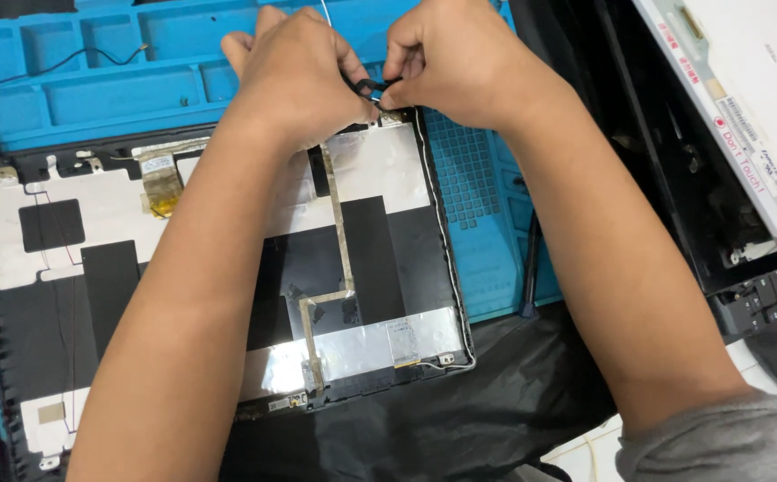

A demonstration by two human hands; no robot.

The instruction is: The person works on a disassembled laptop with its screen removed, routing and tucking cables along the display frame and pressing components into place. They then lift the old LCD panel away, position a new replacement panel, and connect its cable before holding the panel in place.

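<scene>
While both rest on the laptop lid (228, 268), left hand (295, 76) and right hand (460, 62) pinch a black cable (369, 86)

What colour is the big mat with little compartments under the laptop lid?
The silicone work mat is bright blue, seen best in the head view, beyond both hands.

- A blue work mat (487, 223) with moulded compartments and a grid of small square pockets covers the surface, running from the top left to right of centre.
- A thin black wire (67, 61) lies across the mat's upper compartments.
- Crumpled black cloth (513, 393) spreads below and to the right of the mat.
- A white flat panel (764, 98) with stickers on its edge lies tilted at the upper right.
- Black keyboard keys (768, 299) show just beneath that panel.
- A pale patch of surface (585, 455) appears at the bottom right.
- Light is even and bright.
</scene>
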